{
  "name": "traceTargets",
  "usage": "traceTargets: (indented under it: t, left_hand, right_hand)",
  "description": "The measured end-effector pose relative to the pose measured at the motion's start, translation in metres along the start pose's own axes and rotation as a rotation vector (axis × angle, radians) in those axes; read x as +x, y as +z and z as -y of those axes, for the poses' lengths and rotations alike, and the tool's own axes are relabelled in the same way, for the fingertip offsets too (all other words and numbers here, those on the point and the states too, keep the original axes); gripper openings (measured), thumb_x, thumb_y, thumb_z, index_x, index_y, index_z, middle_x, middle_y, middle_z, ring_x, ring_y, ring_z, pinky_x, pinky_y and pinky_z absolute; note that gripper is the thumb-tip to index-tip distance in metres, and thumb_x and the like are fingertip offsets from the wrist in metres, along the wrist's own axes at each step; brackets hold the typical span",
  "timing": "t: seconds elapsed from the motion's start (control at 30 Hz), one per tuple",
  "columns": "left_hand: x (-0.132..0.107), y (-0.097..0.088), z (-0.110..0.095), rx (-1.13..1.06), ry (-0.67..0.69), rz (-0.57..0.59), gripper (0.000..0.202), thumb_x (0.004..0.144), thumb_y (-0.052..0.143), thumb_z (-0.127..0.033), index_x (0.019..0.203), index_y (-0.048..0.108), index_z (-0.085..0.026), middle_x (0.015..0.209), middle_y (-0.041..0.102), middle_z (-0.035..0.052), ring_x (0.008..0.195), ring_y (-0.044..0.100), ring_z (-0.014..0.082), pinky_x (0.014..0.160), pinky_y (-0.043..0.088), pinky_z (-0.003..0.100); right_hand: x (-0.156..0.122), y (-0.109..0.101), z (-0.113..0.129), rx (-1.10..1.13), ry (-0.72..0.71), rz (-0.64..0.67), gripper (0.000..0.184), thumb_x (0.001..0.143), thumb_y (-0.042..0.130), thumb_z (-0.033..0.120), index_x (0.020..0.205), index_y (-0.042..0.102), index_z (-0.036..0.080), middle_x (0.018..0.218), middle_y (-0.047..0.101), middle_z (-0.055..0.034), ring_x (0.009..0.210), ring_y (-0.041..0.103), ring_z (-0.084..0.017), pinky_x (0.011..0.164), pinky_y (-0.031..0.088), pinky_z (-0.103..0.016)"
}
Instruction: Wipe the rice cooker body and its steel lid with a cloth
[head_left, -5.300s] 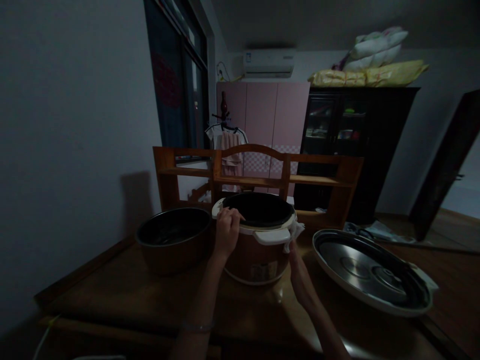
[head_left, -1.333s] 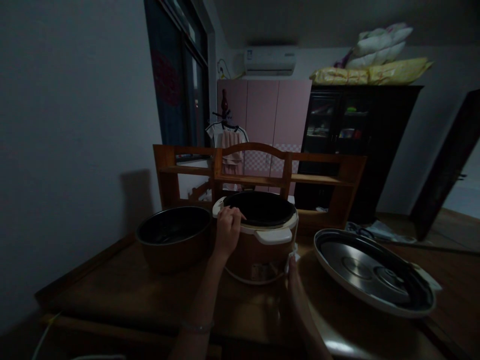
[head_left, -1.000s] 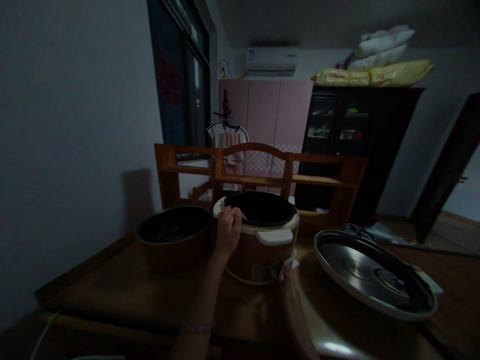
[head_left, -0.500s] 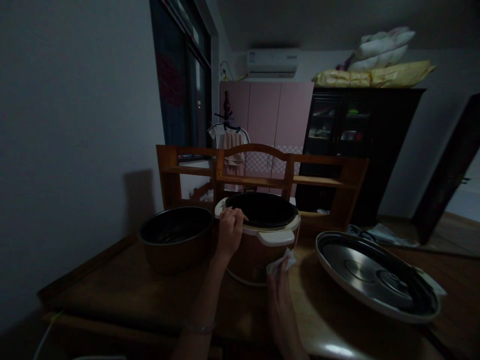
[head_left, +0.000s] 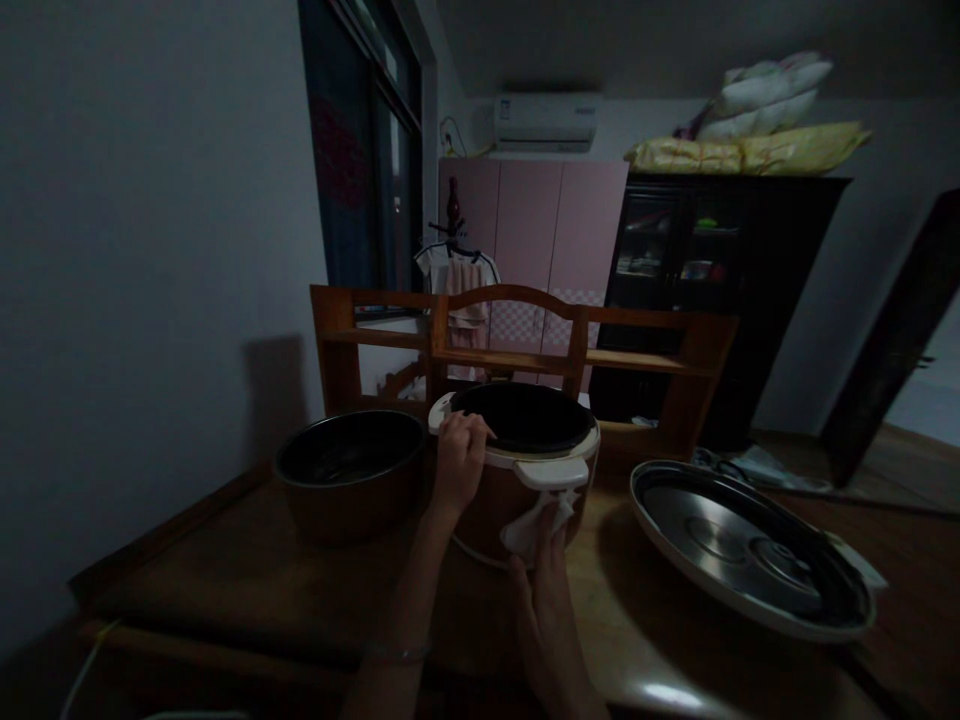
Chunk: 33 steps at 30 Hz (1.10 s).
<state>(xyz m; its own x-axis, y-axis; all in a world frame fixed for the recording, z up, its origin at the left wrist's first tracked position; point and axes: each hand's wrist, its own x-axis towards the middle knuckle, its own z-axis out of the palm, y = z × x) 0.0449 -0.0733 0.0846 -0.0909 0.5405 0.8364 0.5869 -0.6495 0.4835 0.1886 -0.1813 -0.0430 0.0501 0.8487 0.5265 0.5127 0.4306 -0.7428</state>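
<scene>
Your left hand (head_left: pixel 459 462) is closed over the near-left rim of the rice cooker (head_left: pixel 551 465). The fingers curl over the white edge into the dark opening, and the palm rests against the outer wall. The cooker stands upright and uncovered on the table (head_left: pixel 247 570), directly under and beyond this grip.

Your right hand (head_left: pixel 551 575) holds a white cloth (head_left: pixel 529 522). The fingers are extended upward and press the cloth against the brown front wall of the cooker, just below its white front handle. The cloth bunches above your fingertips and touches the wall. How much of it is pinched under the fingers cannot be told in the dim light.

Both grips are on the same cooker, the left one above and to the left of the right.

A dark metal bowl (head_left: pixel 349 470) stands just beside the cooker, left of your left hand. The cooker's lid (head_left: pixel 742 545) lies inner side up, right of your right hand and apart from it. A wooden shelf (head_left: pixel 517 350) stands beyond both grips.
</scene>
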Motion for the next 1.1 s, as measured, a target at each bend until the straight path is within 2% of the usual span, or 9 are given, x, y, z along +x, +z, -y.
traceTargets:
  t: [0.13,0.27,0.47,0.63,0.77,0.97,1.1]
  left_hand:
    - [0.0,0.0,0.002,0.021,-0.003,0.004,0.044,0.103,0.031,-0.034,0.074,0.063,-0.024,0.087,0.066,0.0034,0.107,0.057,0.0219,0.109,0.033,0.04]
    - [0.0,0.001,0.003,0.019,-0.007,0.002,0.043,0.103,0.032,-0.034,0.074,0.063,-0.024,0.09,0.067,0.0031,0.112,0.056,0.0219,0.111,0.032,0.04]
    - [0.001,0.001,0.002,0.009,-0.001,0.008,0.044,0.104,0.032,-0.034,0.073,0.062,-0.024,0.087,0.067,0.0029,0.109,0.056,0.0216,0.11,0.032,0.04]
    - [0.001,0.0,0.001,0.007,0.013,0.009,0.044,0.104,0.031,-0.033,0.073,0.062,-0.024,0.084,0.065,0.003,0.106,0.057,0.0216,0.111,0.031,0.041]
    - [0.001,-0.001,0.0,0.009,0.017,0.017,0.044,0.104,0.03,-0.032,0.073,0.061,-0.024,0.082,0.064,0.0024,0.103,0.057,0.0211,0.11,0.032,0.041]
    - [0.001,0.0,0.001,0.014,0.022,0.01,0.042,0.103,0.031,-0.032,0.073,0.06,-0.024,0.084,0.065,0.002,0.103,0.057,0.0211,0.109,0.033,0.04]
    - [0.0,0.001,0.003,0.021,0.021,0.011,0.041,0.103,0.032,-0.032,0.074,0.059,-0.024,0.085,0.065,0.002,0.104,0.057,0.0207,0.11,0.033,0.039]
  right_hand:
    - [0.009,-0.003,0.007,0.125,0.053,-0.058,0.071,0.103,0.031,0.053,0.158,-0.007,0.03,0.166,-0.011,0.0022,0.152,-0.012,-0.023,0.123,0.007,-0.055]
    - [0.021,-0.011,0.016,0.249,0.093,-0.098,0.069,0.103,0.032,0.053,0.158,-0.004,0.031,0.167,-0.008,0.0037,0.153,-0.009,-0.019,0.124,0.002,-0.051]
    - [0.021,-0.014,0.009,0.262,0.091,-0.097,0.07,0.103,0.031,0.054,0.158,-0.004,0.031,0.166,-0.01,0.0055,0.152,-0.012,-0.017,0.124,-0.002,-0.049]
    - [0.019,-0.011,-0.001,0.296,0.178,-0.096,0.075,0.101,0.029,0.06,0.158,-0.008,0.027,0.165,-0.015,0.0046,0.151,-0.016,-0.018,0.123,-0.002,-0.05]
    - [0.019,-0.01,-0.006,0.322,0.175,-0.087,0.074,0.101,0.028,0.059,0.158,-0.01,0.029,0.164,-0.017,0.0061,0.15,-0.019,-0.018,0.123,-0.003,-0.049]
    - [0.02,-0.008,-0.01,0.304,0.187,-0.091,0.077,0.1,0.028,0.061,0.159,-0.007,0.026,0.166,-0.013,0.0026,0.151,-0.015,-0.019,0.123,-0.002,-0.048]
    - [0.017,-0.007,-0.008,0.288,0.182,-0.103,0.075,0.101,0.031,0.06,0.159,-0.004,0.028,0.166,-0.009,0.002,0.152,-0.012,-0.02,0.123,0.001,-0.05]
